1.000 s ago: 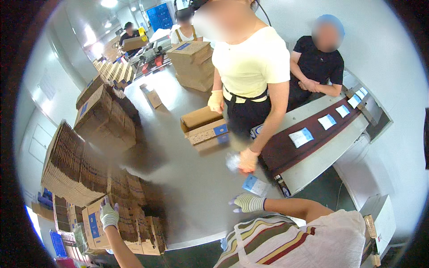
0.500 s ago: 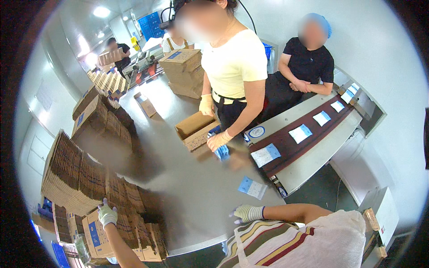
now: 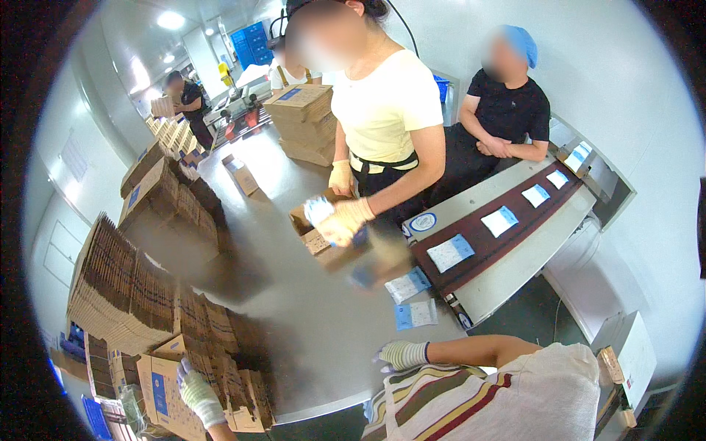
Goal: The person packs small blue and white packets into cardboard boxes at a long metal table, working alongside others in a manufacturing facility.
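My left hand [image 3: 198, 397], in a white-and-green striped glove, is on the front folded cardboard box [image 3: 163, 393] at the near left. Its fingers lie over the box's right part and seem to grip it, though the underside of the hand is hidden. Behind that box stands a long row of flat folded boxes [image 3: 121, 290]. My right hand [image 3: 403, 356], in a similar glove, hovers by the near table edge in front of my striped apron. Its fingers are loosely apart with nothing in them. Beyond it lie two blue-and-white packets [image 3: 416, 314], partly overlapping at the belt's end.
Across the metal table [image 3: 323, 338], a co-worker's gloved hand [image 3: 346, 220] holds packets over an open box [image 3: 316, 242]. A conveyor belt [image 3: 482, 246] carries several packets on the right. A person [image 3: 507, 103] sits behind it. More box stacks [image 3: 300, 125] stand farther off.
My left hand has moved down and nearer, and the front box has shifted with it. A second packet has come off the belt. The co-worker's hand has lifted packets over the open box.
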Demonstrator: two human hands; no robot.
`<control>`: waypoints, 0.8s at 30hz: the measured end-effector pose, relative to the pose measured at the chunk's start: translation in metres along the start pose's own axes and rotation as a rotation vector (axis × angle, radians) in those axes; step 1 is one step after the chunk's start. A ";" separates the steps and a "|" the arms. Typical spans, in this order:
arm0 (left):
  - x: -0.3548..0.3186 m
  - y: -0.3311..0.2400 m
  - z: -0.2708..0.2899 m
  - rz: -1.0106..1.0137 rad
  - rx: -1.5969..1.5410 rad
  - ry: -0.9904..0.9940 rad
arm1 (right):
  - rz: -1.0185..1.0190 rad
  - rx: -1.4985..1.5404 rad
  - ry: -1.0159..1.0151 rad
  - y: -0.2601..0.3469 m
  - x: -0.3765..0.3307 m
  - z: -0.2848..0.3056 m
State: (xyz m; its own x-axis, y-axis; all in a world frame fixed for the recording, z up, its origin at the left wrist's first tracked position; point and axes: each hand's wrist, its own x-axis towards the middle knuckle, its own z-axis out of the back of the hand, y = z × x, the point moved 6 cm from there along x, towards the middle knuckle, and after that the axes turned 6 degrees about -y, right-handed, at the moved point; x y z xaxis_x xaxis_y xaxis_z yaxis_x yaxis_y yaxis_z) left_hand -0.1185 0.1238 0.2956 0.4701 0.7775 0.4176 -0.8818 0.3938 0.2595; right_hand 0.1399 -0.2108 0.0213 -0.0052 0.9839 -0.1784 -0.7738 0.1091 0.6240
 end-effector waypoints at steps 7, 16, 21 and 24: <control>-0.086 -0.061 0.243 0.089 -0.144 -0.554 | 0.012 0.168 -0.092 0.009 0.012 0.037; -0.137 -0.106 0.191 0.115 -1.058 -0.271 | 0.140 1.226 -1.002 0.007 0.006 0.161; -0.160 -0.147 0.099 0.171 -1.351 0.060 | -0.049 0.777 -0.875 -0.018 -0.019 0.147; -0.178 -0.151 0.060 0.255 -1.414 0.058 | -0.064 0.921 -0.728 -0.023 -0.026 0.122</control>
State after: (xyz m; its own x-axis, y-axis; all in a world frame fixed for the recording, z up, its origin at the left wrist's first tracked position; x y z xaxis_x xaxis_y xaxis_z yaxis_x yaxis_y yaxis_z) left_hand -0.0669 -0.1033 0.2346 0.3244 0.9048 0.2758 -0.2531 0.3640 -0.8964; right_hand 0.2355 -0.2218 0.1044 0.6115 0.7889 0.0612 -0.0077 -0.0714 0.9974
